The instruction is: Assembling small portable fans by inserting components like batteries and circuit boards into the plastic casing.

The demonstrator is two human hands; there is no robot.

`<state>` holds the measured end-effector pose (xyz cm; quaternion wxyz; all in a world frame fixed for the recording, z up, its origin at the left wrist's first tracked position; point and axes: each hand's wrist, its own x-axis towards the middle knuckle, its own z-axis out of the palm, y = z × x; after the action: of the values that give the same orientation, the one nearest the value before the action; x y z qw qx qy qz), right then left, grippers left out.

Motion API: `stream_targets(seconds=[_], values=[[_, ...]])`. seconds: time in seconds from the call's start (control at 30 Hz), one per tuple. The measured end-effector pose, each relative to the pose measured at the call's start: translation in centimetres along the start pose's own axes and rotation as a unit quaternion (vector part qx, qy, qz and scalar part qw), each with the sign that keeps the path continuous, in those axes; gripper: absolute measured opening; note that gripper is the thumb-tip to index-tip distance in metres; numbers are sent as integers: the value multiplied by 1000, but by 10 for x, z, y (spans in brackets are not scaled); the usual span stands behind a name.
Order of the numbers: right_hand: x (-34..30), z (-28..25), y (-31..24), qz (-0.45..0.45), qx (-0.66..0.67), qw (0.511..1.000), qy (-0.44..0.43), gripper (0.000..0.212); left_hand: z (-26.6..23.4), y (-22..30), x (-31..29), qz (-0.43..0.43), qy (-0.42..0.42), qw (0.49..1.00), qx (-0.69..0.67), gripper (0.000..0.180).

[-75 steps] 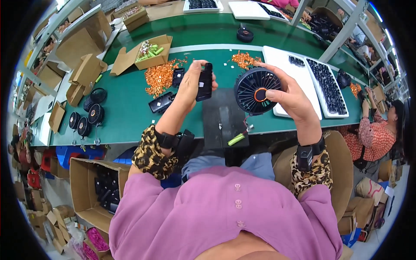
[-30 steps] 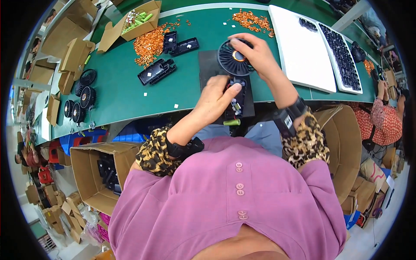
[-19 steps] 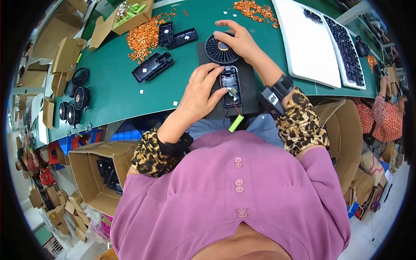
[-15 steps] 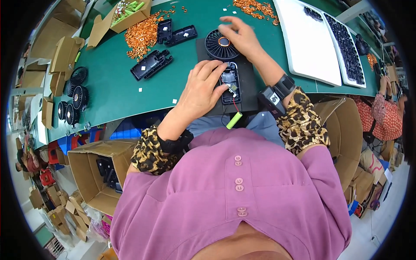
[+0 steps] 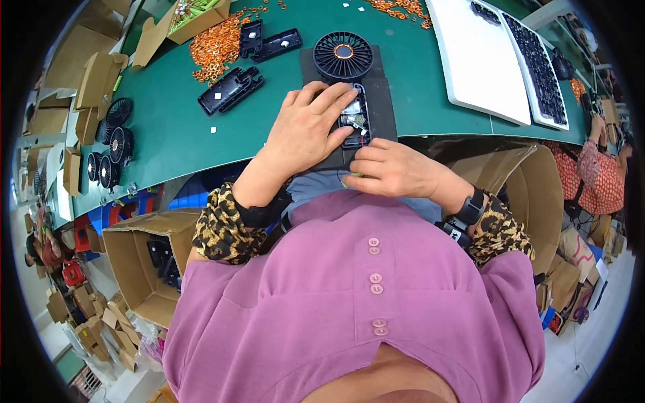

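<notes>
A black handheld fan lies on a dark mat [image 5: 383, 101] at the table's near edge. Its round grille [image 5: 343, 54] points away from me, and its opened handle housing [image 5: 360, 119] shows a small circuit board and wires inside. My left hand [image 5: 304, 127] holds the housing from the left, fingers at its upper part and thumb by the board. Just below the housing, my right hand [image 5: 398, 169] is closed on a green cylindrical battery [image 5: 348, 181]. Most of the battery is hidden by the fingers. A red wire shows at the housing's lower end.
Black casing parts [image 5: 230, 91] lie left of the mat, near a pile of orange rings [image 5: 213, 50] and a carton of green batteries [image 5: 195, 19]. Several fans [image 5: 121, 144] stand at far left. White foam trays [image 5: 480, 64] lie right. Open cardboard boxes [image 5: 144, 269] flank me below the table.
My right hand has come down from the fan's grille to the green battery and closed on it. My left hand stays on the housing. The grille is now uncovered.
</notes>
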<state>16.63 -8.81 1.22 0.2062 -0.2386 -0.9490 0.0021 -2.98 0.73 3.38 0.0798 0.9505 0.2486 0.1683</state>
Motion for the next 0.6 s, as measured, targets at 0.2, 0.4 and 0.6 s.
stream_targets(seconds=[0.2,0.4,0.6], values=[[-1,-30,0,223,327,905,156,38,2,-3,3,0,-3,1000,13,57],[-24,-29,15,310,678,587,317,45,0,1,9,-41,12,998,-44,37],[-10,-31,14,446,96,865,208,29,17,9,10,-98,110,987,-66,22]])
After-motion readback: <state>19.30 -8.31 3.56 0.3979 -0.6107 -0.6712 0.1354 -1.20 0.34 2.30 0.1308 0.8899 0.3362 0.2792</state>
